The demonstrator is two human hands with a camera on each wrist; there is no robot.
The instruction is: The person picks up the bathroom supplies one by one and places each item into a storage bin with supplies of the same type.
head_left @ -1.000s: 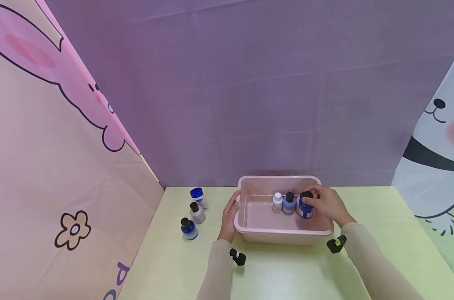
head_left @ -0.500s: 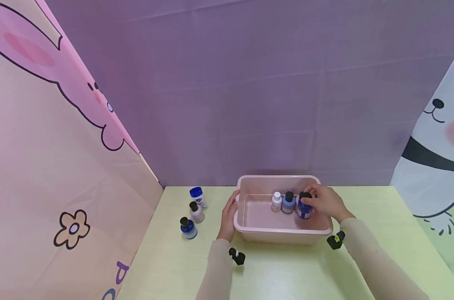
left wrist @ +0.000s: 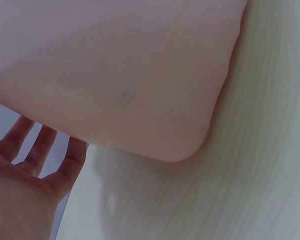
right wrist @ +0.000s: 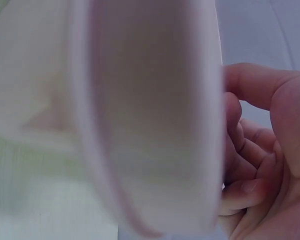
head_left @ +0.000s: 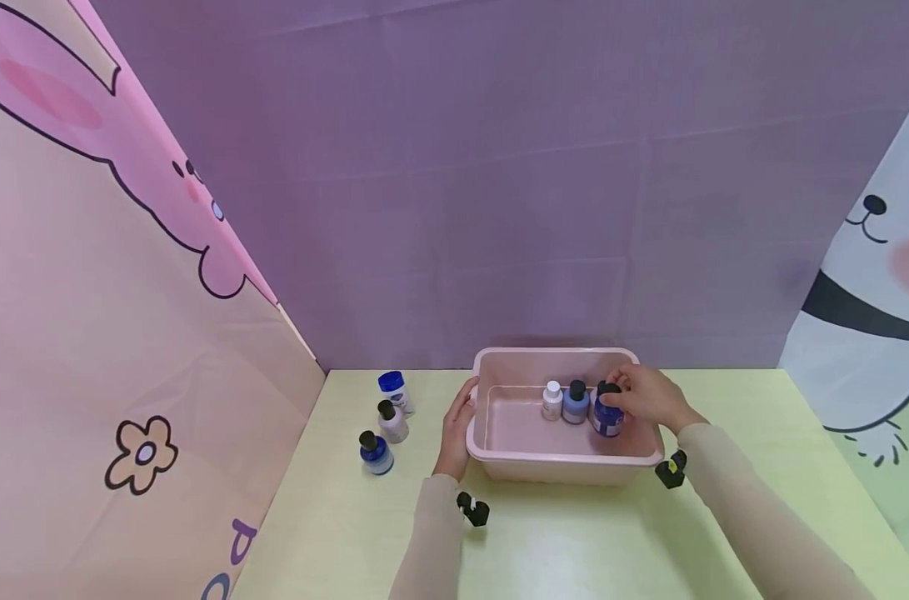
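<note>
A pink plastic tub (head_left: 566,467) stands on the pale green table. Inside it, in a row, are a small white bottle (head_left: 551,402), a light blue bottle with a black cap (head_left: 576,403) and a dark blue bottle with a black cap (head_left: 607,414). My right hand (head_left: 641,398) reaches into the tub and grips the dark blue bottle near its top. My left hand (head_left: 456,427) rests with straight fingers against the tub's left wall (left wrist: 115,85). In the right wrist view the tub's rim (right wrist: 145,125) fills the frame and my curled fingers (right wrist: 250,165) show beside it.
Three more bottles stand left of the tub: a blue-capped white one (head_left: 396,392), a pale one with a black cap (head_left: 391,422) and a dark blue one (head_left: 374,453). A rabbit-print panel rises at the left, a purple wall behind, a panda-print panel at the right.
My right hand with the dark blue bottle has shifted slightly left and back inside the tub, closer to the light blue bottle. The left hand has stayed against the tub.
</note>
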